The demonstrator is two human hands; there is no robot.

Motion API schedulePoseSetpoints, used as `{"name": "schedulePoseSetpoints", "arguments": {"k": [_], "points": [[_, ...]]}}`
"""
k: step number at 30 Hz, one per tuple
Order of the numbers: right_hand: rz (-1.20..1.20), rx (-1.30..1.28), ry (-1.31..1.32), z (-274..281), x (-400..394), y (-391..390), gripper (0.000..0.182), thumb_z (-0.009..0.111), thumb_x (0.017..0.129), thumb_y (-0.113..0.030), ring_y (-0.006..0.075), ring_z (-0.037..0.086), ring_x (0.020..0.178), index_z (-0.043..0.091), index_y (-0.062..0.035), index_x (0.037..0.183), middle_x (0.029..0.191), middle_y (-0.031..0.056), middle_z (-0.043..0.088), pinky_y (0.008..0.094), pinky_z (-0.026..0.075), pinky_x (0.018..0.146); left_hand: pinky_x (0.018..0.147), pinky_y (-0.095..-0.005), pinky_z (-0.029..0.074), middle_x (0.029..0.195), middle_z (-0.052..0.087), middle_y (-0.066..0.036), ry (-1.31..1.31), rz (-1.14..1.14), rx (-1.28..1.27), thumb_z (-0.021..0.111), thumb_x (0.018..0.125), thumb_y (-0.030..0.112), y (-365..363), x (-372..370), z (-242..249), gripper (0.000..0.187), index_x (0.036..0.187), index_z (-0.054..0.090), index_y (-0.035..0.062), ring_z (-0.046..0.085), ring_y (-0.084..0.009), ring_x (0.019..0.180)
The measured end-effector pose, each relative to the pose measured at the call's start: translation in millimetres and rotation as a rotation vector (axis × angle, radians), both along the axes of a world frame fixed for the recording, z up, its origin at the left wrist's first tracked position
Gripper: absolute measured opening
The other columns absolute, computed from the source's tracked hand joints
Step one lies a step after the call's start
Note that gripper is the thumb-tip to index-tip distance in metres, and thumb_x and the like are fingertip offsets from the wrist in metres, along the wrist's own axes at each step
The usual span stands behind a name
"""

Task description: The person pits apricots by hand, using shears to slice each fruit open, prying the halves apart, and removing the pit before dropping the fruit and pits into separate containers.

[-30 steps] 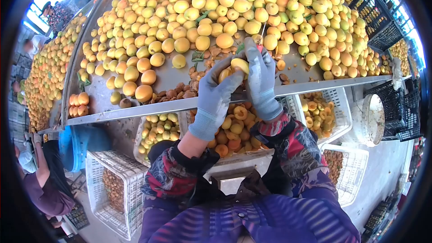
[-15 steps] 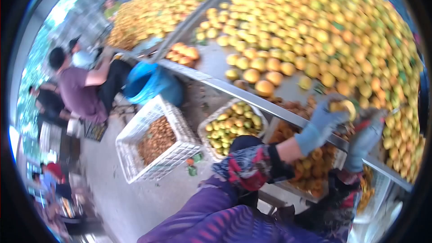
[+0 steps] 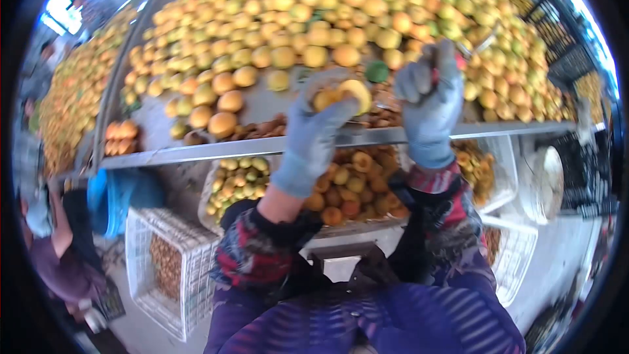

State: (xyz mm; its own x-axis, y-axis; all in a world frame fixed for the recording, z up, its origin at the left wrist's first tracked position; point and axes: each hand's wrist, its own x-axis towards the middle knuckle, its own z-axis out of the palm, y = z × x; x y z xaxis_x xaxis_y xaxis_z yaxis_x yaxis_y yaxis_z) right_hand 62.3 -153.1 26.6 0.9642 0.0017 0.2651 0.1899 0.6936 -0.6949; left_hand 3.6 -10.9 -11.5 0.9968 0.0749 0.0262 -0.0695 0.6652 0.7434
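1. So, the left hand (image 3: 314, 131) in its grey glove is pinching a yellow-orange apricot (image 3: 341, 95) right over the metal edge of the table (image 3: 262, 147), fingers clamped around it with the fruit facing up.

2. Compared with a second ago, the right hand (image 3: 429, 101) is no longer pressed against the fruit. It's lifting away to the right and a bit farther out, fist closed around what looks like a small knife (image 3: 478, 44); the blade is blurry, so I can't tell much more.

3. Half a second ago the head was swinging off to the left toward the people sitting there, and now the view is coming back square on the table.

4. My read: the cut on this apricot is probably finishing, since the two hands are coming apart and only the left is keeping the fruit.

5. Brown pits (image 3: 262, 130) are lying on the bare patch of table just left of the held fruit, and the big pile of whole apricots (image 3: 341, 19) is filling the far side.

6. Below the near edge, a white crate of halved fruit (image 3: 354, 187) is sitting right under the hands, and another crate of pits (image 3: 164, 262) is standing lower left.
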Motion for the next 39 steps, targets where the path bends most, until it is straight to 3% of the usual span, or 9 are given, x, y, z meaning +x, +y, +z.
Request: {"name": "schedulePoseSetpoints", "arguments": {"k": [1, 4, 12, 17, 22, 29, 32, 34, 39], "points": [[-0.011, 0.017, -0.009, 7.4, -4.6, 0.9, 0.035, 0.047, 0.098, -0.038, 0.0074, 0.026, 0.041, 0.056, -0.0065, 0.088, 0.051, -0.0063, 0.028, 0.0257, 0.024, 0.041, 0.061, -0.0301, 0.059, 0.098, 0.064, -0.008, 0.04, -0.066, 0.053, 0.061, 0.085, 0.002, -0.3, -3.4, 9.4, 0.037, 0.121, 0.053, 0.0044, 0.067, -0.0184, 0.079], [-0.054, 0.004, -0.084, 12.2, -9.7, 0.4, 0.039, 0.043, 0.099, -0.04, 0.0077, 0.028, 0.041, 0.056, -0.0049, 0.088, 0.051, -0.0046, 0.03, 0.0253, 0.028, 0.041, 0.061, -0.0292, 0.059, 0.098, 0.064, -0.008, 0.084, -0.07, 0.196, 0.061, 0.085, 0.002, -5.9, -6.9, 12.3, 0.039, 0.123, 0.053, 0.0047, 0.067, -0.0172, 0.078], [-0.006, 0.073, -0.198, 22.6, -14.1, -7.5, 0.04, 0.038, 0.101, -0.041, 0.0064, 0.021, 0.038, 0.056, -0.0073, 0.088, 0.048, -0.0065, 0.025, 0.0242, 0.026, 0.038, 0.066, -0.0235, 0.057, 0.102, 0.061, -0.006, 0.081, -0.097, 0.184, 0.067, 0.081, 0.001, -9.6, -8.8, 16.6, 0.038, 0.117, 0.058, 0.005, 0.064, -0.0138, 0.08], [-0.027, -0.067, -0.188, 19.3, -21.6, 2.9, 0.037, 0.038, 0.101, -0.033, 0.0068, 0.022, 0.035, 0.054, -0.0037, 0.086, 0.044, -0.0063, 0.026, 0.0245, 0.026, 0.037, 0.071, -0.023, 0.056, 0.103, 0.061, -0.004, 0.034, -0.159, 0.216, 0.069, 0.079, 0.0, -9.6, -11.4, 18.7, 0.039, 0.116, 0.058, 0.0031, 0.061, -0.0112, 0.086], [-0.072, -0.231, -0.176, 19.9, -25.8, 4.9, 0.038, 0.037, 0.101, -0.031, 0.0064, 0.023, 0.034, 0.053, -0.0012, 0.085, 0.042, -0.0053, 0.028, 0.0243, 0.026, 0.037, 0.068, -0.0193, 0.05, 0.1, 0.059, -0.002, -0.011, -0.166, 0.318, 0.069, 0.078, -0.001, -8.1, -10.8, 16.0, 0.04, 0.116, 0.058, 0.0028, 0.055, -0.0058, 0.081], [-0.068, -0.215, -0.117, 15.6, -25.4, 7.3, 0.039, 0.038, 0.101, -0.035, 0.0058, 0.021, 0.034, 0.053, -0.0026, 0.086, 0.043, -0.0066, 0.027, 0.023, 0.023, 0.036, 0.068, -0.019, 0.046, 0.099, 0.057, -0.001, 0.051, -0.189, 0.307, 0.071, 0.076, 0.002, -12.0, -14.4, 14.5, 0.038, 0.112, 0.058, 0.0014, 0.053, -0.0054, 0.081], [0.005, -0.093, -0.104, 12.7, -17.2, 5.4, 0.042, 0.039, 0.1, -0.04, 0.005, 0.02, 0.034, 0.053, -0.0039, 0.086, 0.043, -0.0074, 0.024, 0.0218, 0.022, 0.035, 0.075, -0.022, 0.047, 0.102, 0.057, -0.003, -0.024, -0.122, 0.511, 0.071, 0.075, 0.003, -14.6, -11.4, 14.3, 0.038, 0.111, 0.058, 0.0013, 0.053, -0.0078, 0.086], [0.114, 0.102, -0.067, 8.9, -12.7, 2.1, 0.04, 0.049, 0.097, -0.04, 0.0071, 0.028, 0.034, 0.054, -0.0029, 0.082, 0.044, -0.0031, 0.032, 0.0241, 0.024, 0.034, 0.078, -0.0231, 0.047, 0.103, 0.056, -0.003, -0.038, -0.123, 0.515, 0.071, 0.075, 0.003, -16.2, -11.1, 15.2, 0.039, 0.111, 0.057, 0.0012, 0.053, -0.0089, 0.089], [0.124, 0.137, 0.086, -6.7, -4.1, 1.6, 0.046, 0.05, 0.094, -0.049, 0.0069, 0.023, 0.035, 0.053, -0.0052, 0.081, 0.047, -0.0061, 0.025, 0.0243, 0.021, 0.034, 0.083, -0.0245, 0.045, 0.104, 0.055, -0.003, -0.023, -0.133, 0.456, 0.07, 0.074, 0.004, -20.3, -11.9, 15.4, 0.04, 0.111, 0.056, 0.0013, 0.053, -0.0108, 0.091]]}}
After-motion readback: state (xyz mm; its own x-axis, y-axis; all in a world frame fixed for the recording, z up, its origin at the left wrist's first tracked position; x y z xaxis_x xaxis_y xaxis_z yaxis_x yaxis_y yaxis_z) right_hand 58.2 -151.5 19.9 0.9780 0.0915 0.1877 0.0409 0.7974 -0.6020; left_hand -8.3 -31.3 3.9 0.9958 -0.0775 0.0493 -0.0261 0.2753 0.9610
